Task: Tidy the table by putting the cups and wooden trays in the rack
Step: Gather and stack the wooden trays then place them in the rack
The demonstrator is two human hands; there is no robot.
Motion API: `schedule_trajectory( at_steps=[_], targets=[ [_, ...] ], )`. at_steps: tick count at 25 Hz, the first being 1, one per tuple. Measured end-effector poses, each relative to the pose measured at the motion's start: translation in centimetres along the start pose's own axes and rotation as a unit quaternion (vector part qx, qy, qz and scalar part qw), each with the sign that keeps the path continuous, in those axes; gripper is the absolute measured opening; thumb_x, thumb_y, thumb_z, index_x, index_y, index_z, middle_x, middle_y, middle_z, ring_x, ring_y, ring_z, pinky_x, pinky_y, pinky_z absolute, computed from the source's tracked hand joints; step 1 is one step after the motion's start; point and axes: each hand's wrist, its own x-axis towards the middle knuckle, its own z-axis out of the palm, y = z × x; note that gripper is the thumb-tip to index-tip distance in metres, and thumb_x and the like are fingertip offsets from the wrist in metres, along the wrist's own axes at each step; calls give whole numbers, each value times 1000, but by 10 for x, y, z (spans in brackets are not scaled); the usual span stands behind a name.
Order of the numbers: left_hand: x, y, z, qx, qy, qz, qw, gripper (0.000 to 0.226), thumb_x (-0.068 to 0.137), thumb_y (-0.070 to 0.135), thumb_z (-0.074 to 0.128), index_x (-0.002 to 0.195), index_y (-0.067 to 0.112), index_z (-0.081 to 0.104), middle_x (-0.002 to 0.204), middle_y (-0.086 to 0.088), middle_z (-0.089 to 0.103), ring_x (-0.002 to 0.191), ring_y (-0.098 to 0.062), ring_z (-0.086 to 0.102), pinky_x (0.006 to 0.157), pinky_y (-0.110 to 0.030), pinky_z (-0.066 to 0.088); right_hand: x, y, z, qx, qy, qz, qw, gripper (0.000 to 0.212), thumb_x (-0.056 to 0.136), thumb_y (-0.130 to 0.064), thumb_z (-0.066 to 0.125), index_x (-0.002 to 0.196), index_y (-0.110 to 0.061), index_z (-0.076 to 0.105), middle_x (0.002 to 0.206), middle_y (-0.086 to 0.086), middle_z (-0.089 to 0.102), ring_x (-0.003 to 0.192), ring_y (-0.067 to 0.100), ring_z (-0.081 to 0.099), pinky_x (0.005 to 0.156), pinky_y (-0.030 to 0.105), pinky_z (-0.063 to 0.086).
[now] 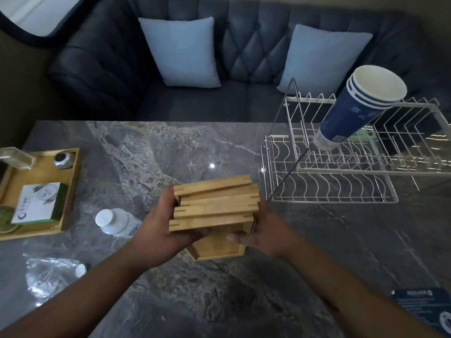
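A stack of several small wooden trays (214,206) is held on edge above the marble table (317,252), near its middle. My left hand (158,230) grips the stack's left side and my right hand (263,230) grips its right side. Beneath the stack, one tray (217,247) shows between my hands; whether it rests on the table I cannot tell. The white wire rack (329,181) stands to the right of the stack. A nested stack of blue paper cups (353,111) leans tilted in the rack's upper tier, mouths facing up and right.
A larger wooden tray (70,186) with a box and small items sits at the table's left edge. A white-capped bottle (114,222) lies left of my left hand. Crumpled clear plastic (48,276) lies at front left, a blue card (424,303) at front right. A dark sofa (195,98) is behind.
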Motion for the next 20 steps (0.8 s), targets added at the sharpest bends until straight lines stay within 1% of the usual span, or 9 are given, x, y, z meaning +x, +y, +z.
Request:
schedule_trajectory(
  at_steps=[2, 4, 5, 6, 8, 11, 14, 17, 20],
  targets=[
    [2, -1, -4, -35, 9, -29, 999, 73, 67, 49, 89, 124, 50, 44, 117, 17, 66, 105, -5, 68, 79, -14, 54, 12, -10, -6, -2, -19, 18, 1000, 90, 60, -37, 92, 126, -62, 36, 122, -33, 62, 113, -12, 61, 88, 8, 50],
    [1, -6, -5, -91, 16, -62, 994, 73, 65, 44, 90, 124, 53, 47, 121, 15, 67, 110, -4, 66, 82, -15, 55, 22, -21, -12, -33, -40, 41, 998, 94, 57, -43, 93, 131, -57, 37, 124, -21, 66, 113, -1, 65, 93, 29, 58],
    [-1, -10, -5, -125, 20, -81, 989, 75, 65, 42, 91, 126, 52, 49, 122, 12, 68, 112, -5, 66, 83, -17, 56, 26, -26, -14, -45, -57, 55, 996, 96, 56, -46, 93, 133, -52, 37, 125, -18, 65, 112, 3, 66, 94, 37, 58],
    [-4, -14, -3, -163, 27, -105, 981, 76, 64, 41, 93, 127, 51, 51, 124, 10, 68, 113, -7, 67, 83, -20, 58, 31, -30, -15, -57, -77, 71, 993, 96, 54, -50, 93, 133, -50, 38, 125, -17, 65, 111, 5, 67, 93, 40, 59],
    [-15, -26, 4, -243, 48, -163, 955, 77, 62, 39, 95, 127, 47, 56, 126, 6, 71, 113, -11, 69, 81, -25, 61, 39, -36, -13, -86, -120, 112, 983, 94, 51, -55, 92, 129, -49, 41, 123, -17, 65, 108, 8, 67, 91, 41, 60],
    [-40, -46, 26, -332, 76, -250, 906, 83, 57, 36, 100, 130, 34, 60, 125, -6, 73, 114, -27, 71, 82, -40, 62, 45, -35, -1, -76, -172, 170, 967, 90, 50, -47, 94, 126, -38, 48, 119, -9, 69, 105, 14, 70, 91, 45, 60],
    [-62, -63, 41, -404, 74, -298, 862, 85, 62, 29, 98, 136, 23, 58, 129, -17, 70, 116, -38, 69, 83, -48, 61, 43, -30, 12, -101, -200, 190, 956, 87, 49, -50, 93, 123, -39, 48, 119, -9, 68, 104, 15, 70, 91, 45, 60],
    [-68, -71, 43, -432, 58, -301, 848, 81, 69, 25, 96, 139, 19, 55, 131, -19, 69, 119, -41, 67, 85, -50, 60, 40, -32, 15, -118, -202, 189, 954, 85, 49, -53, 92, 119, -46, 45, 117, -14, 66, 102, 11, 69, 88, 43, 61],
    [-62, -74, 40, -414, 34, -302, 858, 81, 69, 27, 96, 139, 21, 56, 131, -16, 69, 120, -39, 67, 88, -48, 60, 39, -45, 6, -131, -184, 181, 957, 81, 49, -54, 91, 115, -49, 43, 113, -16, 65, 97, 9, 68, 83, 40, 62]
  ],
)
